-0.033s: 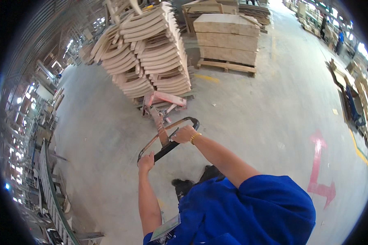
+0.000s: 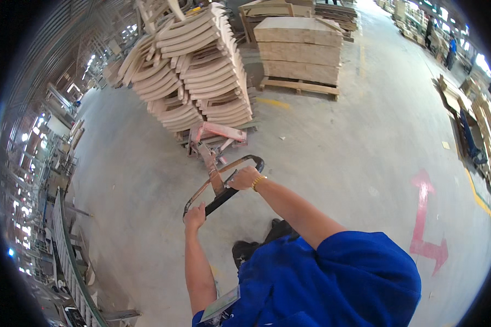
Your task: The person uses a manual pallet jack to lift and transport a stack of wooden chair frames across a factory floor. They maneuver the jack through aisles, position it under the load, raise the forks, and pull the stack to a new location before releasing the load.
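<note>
Both my hands grip the looped handle (image 2: 222, 203) of a pallet jack. My left hand (image 2: 195, 216) closes round its lower left corner. Farther right, my right hand (image 2: 244, 178) holds the black crossbar near its right end, a gold-coloured band on the wrist. From the loop a worn shaft leads forward to the jack's scuffed red body (image 2: 222, 131). Just beyond it rises a tall stack of curved wooden pieces (image 2: 210, 73), layered in columns on a pallet. The jack's forks are hidden beneath this load.
Right of the load, a block of stacked boards (image 2: 298, 50) sits on a wooden pallet (image 2: 300, 86). A red arrow (image 2: 421, 218) marks the grey floor at right. A conveyor-like frame (image 2: 68, 256) runs along the left. Wooden pieces (image 2: 471, 111) line the right side; a person in blue (image 2: 451, 52) stands far off.
The load, the jack body and the board stack appear slightly farther left in the picture. My feet have shifted a little; both hands keep the same grip on the handle.
</note>
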Motion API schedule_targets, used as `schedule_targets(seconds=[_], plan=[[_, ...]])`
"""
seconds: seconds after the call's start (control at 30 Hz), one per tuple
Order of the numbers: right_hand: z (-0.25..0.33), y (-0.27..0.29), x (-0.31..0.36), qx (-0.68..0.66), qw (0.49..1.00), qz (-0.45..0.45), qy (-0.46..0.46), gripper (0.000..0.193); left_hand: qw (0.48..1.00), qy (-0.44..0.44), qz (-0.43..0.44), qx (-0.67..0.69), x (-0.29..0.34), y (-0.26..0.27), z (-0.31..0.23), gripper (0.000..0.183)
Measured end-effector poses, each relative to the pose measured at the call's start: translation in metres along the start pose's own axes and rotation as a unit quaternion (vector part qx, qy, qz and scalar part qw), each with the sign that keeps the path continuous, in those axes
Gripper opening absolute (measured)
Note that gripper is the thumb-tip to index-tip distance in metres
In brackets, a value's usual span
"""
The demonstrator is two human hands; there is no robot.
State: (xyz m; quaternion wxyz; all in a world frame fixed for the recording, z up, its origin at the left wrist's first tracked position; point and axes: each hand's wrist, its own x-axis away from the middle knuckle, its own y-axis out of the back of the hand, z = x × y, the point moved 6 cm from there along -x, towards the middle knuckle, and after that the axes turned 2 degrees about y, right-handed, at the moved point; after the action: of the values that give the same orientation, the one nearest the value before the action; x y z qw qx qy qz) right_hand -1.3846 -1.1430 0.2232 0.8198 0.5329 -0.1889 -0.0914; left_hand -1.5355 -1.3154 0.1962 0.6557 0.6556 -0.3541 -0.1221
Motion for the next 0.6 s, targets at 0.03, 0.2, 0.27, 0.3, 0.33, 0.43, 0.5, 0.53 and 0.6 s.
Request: schedule_targets(seconds=[0.03, 0.2, 0.27, 0.3, 0.33, 0.43, 0.5, 0.53, 0.6], plan=[[-0.013, 0.008, 0.007, 0.006, 1.000, -0.018, 0.002, 0.047, 1.000, -0.002, 0.009, 0.004, 0.006, -0.001, -0.016, 0.063], [-0.073, 0.007, 0.050, 0.052, 0.994, -0.093, -0.014, 0.033, 0.990, -0.136, -0.018, 0.020, 0.027, -0.022, -0.093, 0.061], [-0.044, 0.007, 0.064, 0.002, 0.994, -0.111, -0.008, 0.038, 0.995, 0.005, -0.006, 0.095, 0.037, -0.042, -0.047, 0.064], [-0.025, 0.010, 0.072, -0.049, 0.995, -0.088, -0.015, 0.041, 0.992, 0.038, -0.031, 0.118, 0.046, -0.039, -0.024, 0.066], [-0.040, 0.009, 0.083, -0.035, 0.996, -0.080, -0.029, 0.043, 0.994, 0.025, -0.014, 0.103, 0.048, -0.045, -0.050, 0.067], [-0.056, 0.013, 0.110, -0.019, 0.996, -0.073, -0.037, 0.047, 0.994, 0.045, -0.014, 0.095, 0.064, -0.053, -0.065, 0.066], [-0.054, 0.010, 0.117, -0.006, 0.999, -0.048, -0.024, 0.048, 0.993, 0.078, -0.005, 0.087, 0.072, -0.064, -0.064, 0.065], [-0.060, 0.016, 0.112, 0.011, 0.999, -0.045, -0.028, 0.049, 0.995, 0.070, -0.003, 0.075, 0.060, -0.055, -0.073, 0.064], [-0.075, 0.009, 0.111, 0.011, 1.000, -0.022, -0.019, 0.049, 0.994, 0.080, 0.021, 0.066, 0.055, -0.065, -0.080, 0.063]])
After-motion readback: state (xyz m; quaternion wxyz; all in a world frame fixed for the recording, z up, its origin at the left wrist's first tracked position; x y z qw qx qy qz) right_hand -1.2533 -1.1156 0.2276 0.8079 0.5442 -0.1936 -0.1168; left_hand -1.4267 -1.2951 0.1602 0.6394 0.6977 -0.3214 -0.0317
